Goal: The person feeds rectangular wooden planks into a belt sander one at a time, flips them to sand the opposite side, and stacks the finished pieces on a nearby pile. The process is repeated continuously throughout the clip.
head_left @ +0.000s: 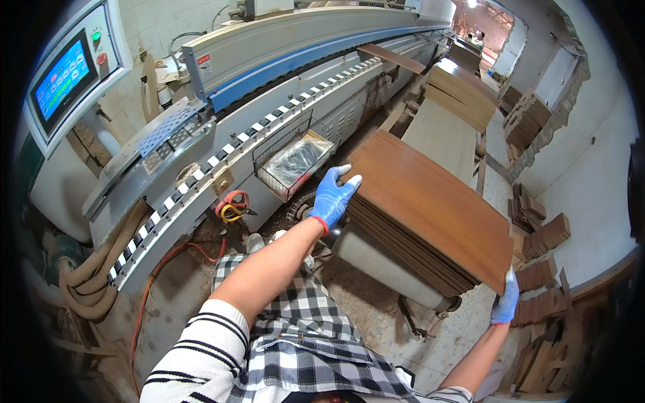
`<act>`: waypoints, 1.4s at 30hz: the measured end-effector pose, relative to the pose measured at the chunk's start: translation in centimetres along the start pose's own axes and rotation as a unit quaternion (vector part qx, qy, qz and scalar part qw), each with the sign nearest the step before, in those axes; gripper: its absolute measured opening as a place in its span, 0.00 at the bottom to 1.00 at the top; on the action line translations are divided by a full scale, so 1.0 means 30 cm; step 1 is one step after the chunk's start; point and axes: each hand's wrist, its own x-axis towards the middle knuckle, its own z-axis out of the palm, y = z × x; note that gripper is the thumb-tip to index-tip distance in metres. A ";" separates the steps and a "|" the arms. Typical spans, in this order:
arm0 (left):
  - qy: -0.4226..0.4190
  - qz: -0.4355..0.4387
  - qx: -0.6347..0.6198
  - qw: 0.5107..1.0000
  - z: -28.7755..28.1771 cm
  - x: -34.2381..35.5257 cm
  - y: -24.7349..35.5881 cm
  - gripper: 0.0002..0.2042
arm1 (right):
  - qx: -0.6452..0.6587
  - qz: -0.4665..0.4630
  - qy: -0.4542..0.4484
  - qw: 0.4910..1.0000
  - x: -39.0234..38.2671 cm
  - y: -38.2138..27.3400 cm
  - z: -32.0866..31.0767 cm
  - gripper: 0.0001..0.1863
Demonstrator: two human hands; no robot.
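Observation:
A stack of reddish-brown wooden boards (406, 245) lies in front of me, its top board (430, 195) broad and flat. My left hand (334, 196), in a blue glove with pale fingertips, is closed on the top board's left edge near a corner. At the opposite end, my right hand (505, 300), gloved the same way, grips the near right corner. Part of its fingers is hidden by the board's edge. I cannot tell whether the top board is lifted off the stack.
A long edge-banding machine (302, 64) with a roller track (248, 138) runs along the left; its control screen (62, 82) is lit. Red-handled scissors (232, 203) and a wire basket (295, 161) hang on its side. A grey roller (383, 265) supports the stack. More boards (463, 91) stand beyond.

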 end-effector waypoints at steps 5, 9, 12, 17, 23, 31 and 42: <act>0.012 -0.152 -0.263 0.953 -0.139 -0.157 -0.030 0.23 | 0.032 -0.017 -0.042 0.998 -0.268 -0.024 0.036 0.24; 0.092 -0.081 -0.356 0.926 -0.386 -0.260 0.056 0.30 | 0.192 0.133 -0.051 0.971 -0.422 0.024 0.230 0.26; 0.163 -0.100 -0.300 0.935 -0.595 -0.325 0.106 0.28 | 0.173 0.143 -0.051 0.973 -0.483 0.104 0.461 0.28; 0.141 -0.134 -0.287 0.938 -0.765 -0.459 0.072 0.18 | 0.235 0.190 -0.202 0.932 -0.575 0.141 0.909 0.31; 0.181 -0.159 -0.272 0.932 -0.868 -0.598 0.070 0.18 | 0.218 0.182 -0.330 0.900 -0.724 0.170 1.261 0.27; 0.242 -0.056 -0.147 0.957 -1.008 -0.688 0.040 0.41 | 0.183 0.215 -0.598 0.750 -0.818 0.099 1.416 0.20; 0.233 -0.077 -0.187 0.951 -1.006 -0.566 0.047 0.39 | 0.074 0.195 -0.568 0.796 -0.797 0.113 1.361 0.23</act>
